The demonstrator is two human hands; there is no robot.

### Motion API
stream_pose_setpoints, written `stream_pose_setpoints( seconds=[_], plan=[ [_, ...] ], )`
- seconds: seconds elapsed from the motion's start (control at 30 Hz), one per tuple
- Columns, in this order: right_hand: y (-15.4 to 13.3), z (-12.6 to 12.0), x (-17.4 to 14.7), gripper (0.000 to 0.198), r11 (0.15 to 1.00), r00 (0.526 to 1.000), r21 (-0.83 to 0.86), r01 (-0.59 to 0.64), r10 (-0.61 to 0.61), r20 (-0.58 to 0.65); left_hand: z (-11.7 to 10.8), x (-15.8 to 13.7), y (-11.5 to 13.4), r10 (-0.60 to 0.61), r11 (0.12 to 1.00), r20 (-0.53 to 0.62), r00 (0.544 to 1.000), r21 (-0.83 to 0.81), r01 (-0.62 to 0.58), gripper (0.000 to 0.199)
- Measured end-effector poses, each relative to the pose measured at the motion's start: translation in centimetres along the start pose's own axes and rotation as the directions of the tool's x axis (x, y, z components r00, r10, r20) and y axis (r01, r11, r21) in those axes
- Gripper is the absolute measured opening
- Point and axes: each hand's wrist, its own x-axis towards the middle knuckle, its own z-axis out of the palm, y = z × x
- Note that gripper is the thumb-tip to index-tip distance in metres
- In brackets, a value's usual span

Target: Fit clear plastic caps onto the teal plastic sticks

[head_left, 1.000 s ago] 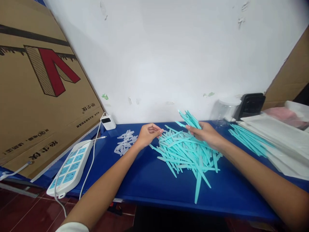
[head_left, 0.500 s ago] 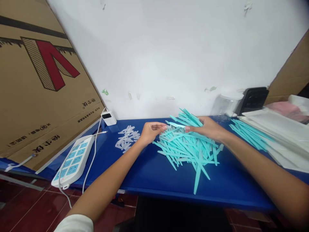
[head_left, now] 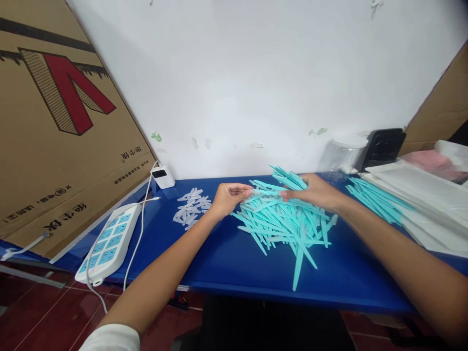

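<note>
A heap of slim turquoise plastic sticks (head_left: pixel 285 224), shaped like eyebrow razors, lies loosely crossed on the blue table. Above its back edge, one stick (head_left: pixel 272 193) is held level between my two hands. My left hand (head_left: pixel 231 199) is closed, thumb and fingers pinching the stick's left end, where a pale, clear cap seems to sit. My right hand (head_left: pixel 316 191) is closed too: its thumb presses the same stick's right end, and a bunch of sticks (head_left: pixel 288 178) pokes out from its fingers. Small clear plastic pieces (head_left: pixel 192 207) lie left of my left hand.
On the left are a white power strip (head_left: pixel 109 243), a cable, a small white device (head_left: pixel 163 176) and a large cardboard box (head_left: pixel 73 161). To the right lie more turquoise sticks (head_left: pixel 378 200), white sheets (head_left: pixel 431 204), a clear jar (head_left: pixel 341 158) and a black holder (head_left: pixel 383 148).
The held stick has swung from slanting to nearly level, its left end now meeting my left fingertips. My right hand keeps its bunch. The whole view has shifted slightly.
</note>
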Motion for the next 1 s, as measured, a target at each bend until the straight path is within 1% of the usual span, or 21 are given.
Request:
stream_pose_setpoints(
  seconds=[0.23, 0.47, 0.6, 0.7, 0.8, 0.9, 1.0],
  plan=[
    [0.0, -0.4, 0.0, 0.042, 0.998, 0.999, -0.063, -0.025, 0.022, -0.046, -0.1, 0.0, 0.1, 0.007, 1.0, -0.023, 1.0, 0.001, -0.007, 0.043],
    [-0.3, 0.1, -0.2, 0.036, 1.0, 1.0, 0.015, 0.0, -0.001, 0.028, 0.2, -0.3, 0.2, 0.004, 1.0, -0.003, 1.0, 0.016, -0.004, 0.042],
    [-0.4, 1.0, -0.3, 0.039, 1.0, 0.998, -0.01, -0.01, 0.011, 0.055, 0.8, -0.7, 0.2, -0.007, 0.999, 0.013, 1.0, -0.042, 0.007, 0.04],
    [-0.5, 1.5, -0.5, 0.044, 0.999, 0.998, -0.03, 0.023, -0.021, 0.055, 1.2, -1.0, 0.1, -0.019, 0.995, 0.033, 0.999, -0.099, 0.022, 0.04],
    [-0.7, 1.8, -0.6, 0.048, 0.999, 0.998, -0.008, 0.038, -0.037, 0.056, 1.3, -1.1, 0.4, -0.029, 0.993, 0.034, 0.999, -0.113, 0.033, 0.041],
    [-0.6, 2.0, -0.5, 0.053, 1.0, 1.0, -0.006, -0.01, 0.01, 0.005, 1.2, -0.9, 0.7, -0.034, 0.997, 0.002, 0.999, -0.071, 0.034, 0.044],
    [-0.5, 1.9, -0.2, 0.056, 0.999, 0.991, -0.034, -0.025, 0.021, -0.133, 0.9, -0.8, 0.7, -0.035, 0.999, -0.04, 0.999, -0.028, 0.034, 0.046]
  ],
)
